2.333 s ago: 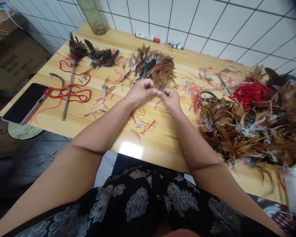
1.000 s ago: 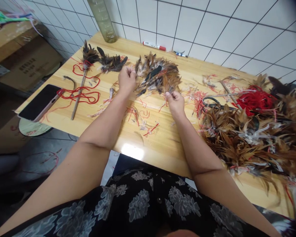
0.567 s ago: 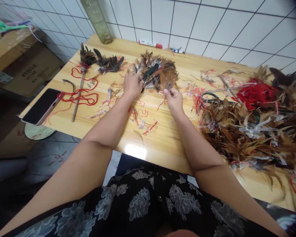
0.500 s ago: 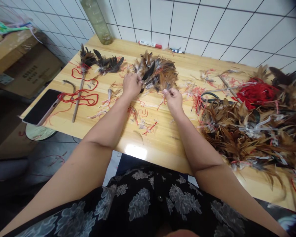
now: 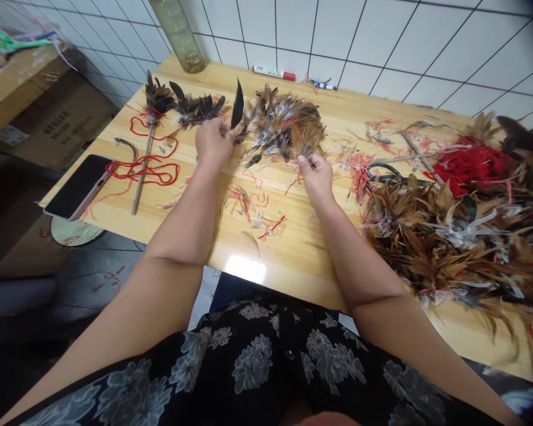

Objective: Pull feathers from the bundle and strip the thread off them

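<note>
My left hand [image 5: 214,144] is closed in a pinch on a dark feather [image 5: 237,106], which stands up from the fingertips. Just to its right spreads a loose pile of brown and grey feathers [image 5: 279,115]. At the near right edge of that pile, my right hand [image 5: 316,176] pinches the lower end of a brown feather [image 5: 307,141]. A small row of black feathers [image 5: 195,109] lies beyond my left hand. Farther left is a stick [image 5: 143,168] with dark feathers at its top and red string [image 5: 160,173] looped over it.
A large heap of brown feathers [image 5: 426,236] with a red bundle [image 5: 473,165] covers the right side. Dark-handled scissors [image 5: 384,171] lie beside it. A phone [image 5: 77,186] rests at the left edge, a bottle [image 5: 182,41] and a red marker [image 5: 273,73] by the wall.
My left hand has moved left, away from the pile, with the dark feather now raised upright. My right hand stays at the pile's edge. The view has shifted slightly.
</note>
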The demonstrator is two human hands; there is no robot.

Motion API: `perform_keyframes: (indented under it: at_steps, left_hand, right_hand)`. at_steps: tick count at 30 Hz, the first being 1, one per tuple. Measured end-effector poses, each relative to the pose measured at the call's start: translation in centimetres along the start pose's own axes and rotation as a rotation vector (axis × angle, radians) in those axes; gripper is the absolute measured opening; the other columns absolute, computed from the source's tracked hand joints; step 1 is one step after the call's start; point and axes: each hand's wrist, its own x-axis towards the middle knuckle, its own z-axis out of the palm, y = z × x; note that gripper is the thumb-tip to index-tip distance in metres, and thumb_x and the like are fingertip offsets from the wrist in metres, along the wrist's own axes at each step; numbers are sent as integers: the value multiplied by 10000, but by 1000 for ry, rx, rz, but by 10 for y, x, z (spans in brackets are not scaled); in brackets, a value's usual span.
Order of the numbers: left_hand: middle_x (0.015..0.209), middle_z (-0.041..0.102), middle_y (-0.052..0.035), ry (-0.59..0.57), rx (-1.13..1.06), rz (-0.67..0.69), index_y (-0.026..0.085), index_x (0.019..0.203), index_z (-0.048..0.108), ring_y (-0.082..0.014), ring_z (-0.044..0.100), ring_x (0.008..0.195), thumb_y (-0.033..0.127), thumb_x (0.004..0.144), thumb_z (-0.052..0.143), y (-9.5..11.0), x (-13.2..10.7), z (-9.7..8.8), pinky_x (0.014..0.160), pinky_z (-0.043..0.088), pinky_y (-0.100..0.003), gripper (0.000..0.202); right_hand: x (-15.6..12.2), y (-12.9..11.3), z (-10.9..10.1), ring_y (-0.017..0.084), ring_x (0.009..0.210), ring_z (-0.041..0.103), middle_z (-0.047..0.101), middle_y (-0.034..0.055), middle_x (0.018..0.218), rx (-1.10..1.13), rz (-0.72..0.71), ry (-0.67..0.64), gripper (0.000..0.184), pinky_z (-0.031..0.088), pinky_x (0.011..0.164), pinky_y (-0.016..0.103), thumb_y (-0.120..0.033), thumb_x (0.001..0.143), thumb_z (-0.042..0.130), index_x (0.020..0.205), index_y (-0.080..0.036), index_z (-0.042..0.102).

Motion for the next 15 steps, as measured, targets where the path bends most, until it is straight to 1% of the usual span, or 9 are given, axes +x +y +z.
perform_keyframes:
  at_steps: [2, 4, 5, 7, 9, 11, 13, 15]
  left_hand:
    - [940, 700, -91, -15, 18, 4, 269, 819, 576, -396, 653, 1309, 474, 893, 1009, 7, -5, -5, 1266, 439, -563, 484]
    - [1032, 716, -96, -27, 33, 39, 266, 847, 553, -370, 569, 1425, 449, 957, 995, 21, -12, -11, 1336, 357, -537, 491]
    - [1085, 720, -92, -39, 53, 59, 260, 864, 543, -349, 532, 1466, 412, 1003, 972, 31, -16, -13, 1366, 312, -526, 476]
    - [1186, 717, -81, -92, 125, 93, 244, 890, 544, -326, 513, 1481, 288, 1079, 893, 50, -26, -14, 1405, 247, -538, 400]
    - [1283, 723, -86, -179, 216, 127, 235, 916, 600, -322, 517, 1462, 227, 1106, 829, 66, -36, -9, 1405, 267, -545, 298]
    - [1349, 733, -109, -258, 282, 148, 222, 967, 692, -330, 524, 1470, 244, 1122, 781, 75, -43, 1, 1390, 318, -535, 181]
    - [1391, 743, -145, -287, 315, 155, 203, 1035, 766, -365, 540, 1510, 249, 1102, 766, 77, -47, 14, 1393, 344, -535, 81]
    - [1408, 755, -178, -272, 327, 151, 189, 1071, 800, -421, 561, 1546, 208, 1044, 779, 75, -46, 24, 1405, 353, -545, 40]
  right_hand:
    - [0, 1, 0, 188, 785, 531, 621, -1, 759, 1, -3, 1, 558, 476, 809, 366, -697, 1040, 777, 742, -250, 628]
    - [1, 1, 0, 188, 784, 524, 608, -2, 750, -5, -8, 3, 582, 471, 807, 366, -733, 1026, 774, 737, -252, 619]
    - [1, 2, -1, 189, 786, 527, 606, -1, 750, -8, -14, 2, 598, 471, 810, 368, -755, 1019, 770, 734, -253, 613]
    - [2, 4, -1, 189, 791, 540, 616, 2, 761, -12, -29, -1, 625, 473, 816, 370, -800, 1006, 755, 741, -252, 613]
    - [2, 6, -2, 187, 789, 547, 618, -1, 762, -13, -41, 1, 653, 482, 823, 370, -843, 990, 742, 745, -252, 615]
    - [3, 8, -2, 182, 783, 546, 611, -8, 752, -15, -45, 8, 677, 496, 832, 369, -872, 971, 742, 739, -251, 607]
    - [3, 9, -2, 179, 776, 544, 604, -14, 737, -14, -45, 11, 689, 508, 835, 367, -880, 961, 751, 729, -249, 598]
    - [3, 9, -2, 178, 773, 547, 611, -13, 736, -10, -45, 8, 688, 517, 836, 366, -876, 962, 754, 729, -247, 601]
